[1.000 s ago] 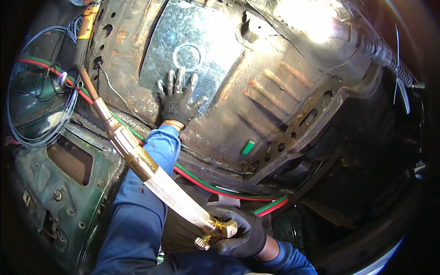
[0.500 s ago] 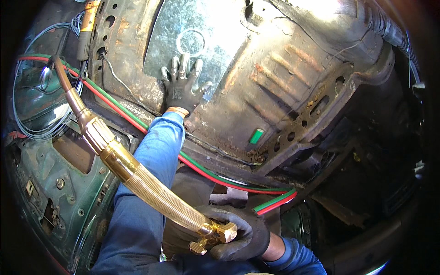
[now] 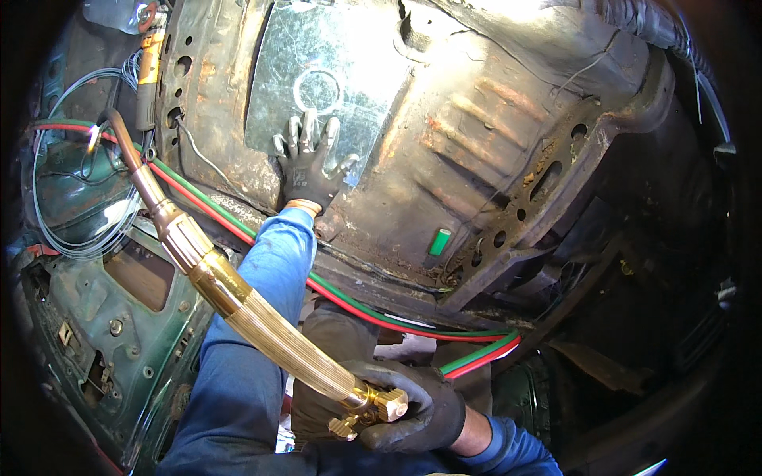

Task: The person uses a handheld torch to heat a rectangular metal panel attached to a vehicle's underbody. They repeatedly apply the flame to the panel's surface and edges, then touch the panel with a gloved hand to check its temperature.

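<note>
A brass gas torch [image 3: 278, 341] with a ribbed handle slants from the lower middle to the upper left. My gloved right hand [image 3: 421, 408] is closed round its valve end, beside the brass knobs [image 3: 390, 404]. The torch's bent copper tip [image 3: 119, 131] points away to the far left; a bright spot glows near its end, flame or glare, I cannot tell. My gloved left hand [image 3: 307, 170], fingers spread, lies flat on the lower edge of a shiny metal sheet [image 3: 274, 87]. A pale ring [image 3: 298, 99] shows on that sheet just beyond my fingertips.
Red and green twin hoses [image 3: 381, 319] run across below my left hand. A green lighter-like piece [image 3: 440, 242] lies on the rusty floor pan [image 3: 397, 214]. Coiled grey wire [image 3: 49, 210] and an orange-and-grey tool [image 3: 148, 67] are at left, above a green door panel [image 3: 119, 357].
The view has shifted slightly. The torch's front end now appears a little lower and further right. Both hands keep their hold and place.
</note>
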### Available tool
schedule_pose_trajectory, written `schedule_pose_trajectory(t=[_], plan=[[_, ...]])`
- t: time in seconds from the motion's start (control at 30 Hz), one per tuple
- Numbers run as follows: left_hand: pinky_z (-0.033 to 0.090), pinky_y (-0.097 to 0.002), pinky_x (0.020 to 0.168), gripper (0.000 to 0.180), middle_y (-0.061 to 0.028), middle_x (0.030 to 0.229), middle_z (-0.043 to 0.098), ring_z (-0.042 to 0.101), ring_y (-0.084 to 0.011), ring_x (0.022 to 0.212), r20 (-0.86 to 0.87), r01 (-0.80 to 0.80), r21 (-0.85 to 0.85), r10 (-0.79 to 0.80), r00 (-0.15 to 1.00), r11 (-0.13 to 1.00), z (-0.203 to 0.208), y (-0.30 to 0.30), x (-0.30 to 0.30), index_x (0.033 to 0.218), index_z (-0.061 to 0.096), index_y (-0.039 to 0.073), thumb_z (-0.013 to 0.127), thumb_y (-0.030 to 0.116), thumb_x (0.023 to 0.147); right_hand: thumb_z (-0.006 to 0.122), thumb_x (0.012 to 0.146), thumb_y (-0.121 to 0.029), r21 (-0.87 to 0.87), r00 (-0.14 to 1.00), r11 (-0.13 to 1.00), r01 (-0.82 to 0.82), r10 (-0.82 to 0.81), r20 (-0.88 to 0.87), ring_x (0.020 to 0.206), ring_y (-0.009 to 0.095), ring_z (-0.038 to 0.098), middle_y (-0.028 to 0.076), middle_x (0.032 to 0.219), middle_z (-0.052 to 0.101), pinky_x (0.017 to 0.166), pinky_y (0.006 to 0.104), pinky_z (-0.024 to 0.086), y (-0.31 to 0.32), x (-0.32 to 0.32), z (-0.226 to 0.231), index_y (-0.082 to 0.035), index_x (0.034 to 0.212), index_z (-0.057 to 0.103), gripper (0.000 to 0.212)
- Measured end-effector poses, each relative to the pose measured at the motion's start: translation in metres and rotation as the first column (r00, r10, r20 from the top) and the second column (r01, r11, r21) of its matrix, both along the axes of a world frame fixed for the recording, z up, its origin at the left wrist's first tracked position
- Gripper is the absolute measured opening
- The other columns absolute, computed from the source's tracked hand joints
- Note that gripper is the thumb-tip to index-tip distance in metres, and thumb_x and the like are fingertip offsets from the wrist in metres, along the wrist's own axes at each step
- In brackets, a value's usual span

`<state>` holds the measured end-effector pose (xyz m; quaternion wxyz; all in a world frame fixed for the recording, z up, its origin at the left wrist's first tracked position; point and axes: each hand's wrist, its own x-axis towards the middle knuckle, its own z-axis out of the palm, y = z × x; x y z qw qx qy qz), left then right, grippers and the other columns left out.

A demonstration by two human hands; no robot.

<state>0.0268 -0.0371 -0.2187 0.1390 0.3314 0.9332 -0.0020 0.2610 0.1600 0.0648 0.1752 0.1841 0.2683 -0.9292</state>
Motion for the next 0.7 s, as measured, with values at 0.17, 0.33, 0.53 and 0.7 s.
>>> schedule_pose_trajectory(t=[0.17, 0.33, 0.53, 0.7], plan=[[0.004, -0.0690, 0.125, 0.079, -0.0166, 0.174, 0.017, 0.012, -0.0444, 0.159, -0.007, 0.018, -0.073, -0.019, 1.000, 0.997, 0.004, 0.011, 0.001, 0.164, 0.037, 0.032, 0.052, 0.070, 0.097, 0.091, 0.083, -0.031, 0.165, 0.995, 0.981, -0.097, 0.102, -0.021, 0.118, 0.024, 0.067, 0.015, 0.132, 0.069, 0.106, 0.0402, 0.050, -0.005, 0.031, -0.011, 0.004, 0.146, 0.053, 0.081], [0.003, -0.0692, 0.124, 0.079, -0.0166, 0.174, 0.016, 0.013, -0.0453, 0.159, 0.016, 0.008, -0.027, -0.008, 1.000, 1.000, 0.006, 0.007, 0.000, 0.164, 0.036, 0.031, 0.053, 0.068, 0.097, 0.093, 0.080, -0.035, 0.235, 0.984, 0.956, -0.175, 0.181, -0.001, 0.116, 0.024, 0.068, 0.016, 0.130, 0.070, 0.104, 0.0399, 0.051, -0.001, 0.029, -0.016, 0.004, 0.141, 0.058, 0.081], [0.003, -0.0671, 0.125, 0.080, -0.0172, 0.174, 0.017, 0.012, -0.0442, 0.160, 0.023, 0.001, -0.063, 0.000, 1.000, 0.998, 0.010, 0.012, -0.001, 0.164, 0.037, 0.030, 0.058, 0.066, 0.096, 0.093, 0.079, -0.041, 0.279, 0.996, 0.957, -0.083, 0.085, 0.005, 0.114, 0.025, 0.069, 0.017, 0.129, 0.070, 0.103, 0.0402, 0.052, -0.001, 0.012, -0.014, 0.006, 0.140, 0.058, 0.084], [0.000, -0.0701, 0.124, 0.080, -0.0164, 0.175, 0.013, 0.007, -0.0442, 0.160, 0.042, -0.005, -0.061, 0.008, 0.999, 0.998, 0.008, 0.006, -0.005, 0.164, 0.035, 0.032, 0.052, 0.070, 0.096, 0.091, 0.081, -0.045, 0.185, 0.990, 0.977, -0.108, 0.089, 0.110, 0.112, 0.023, 0.070, 0.018, 0.127, 0.071, 0.100, 0.0390, 0.053, -0.002, 0.007, -0.008, 0.009, 0.141, 0.057, 0.088]])
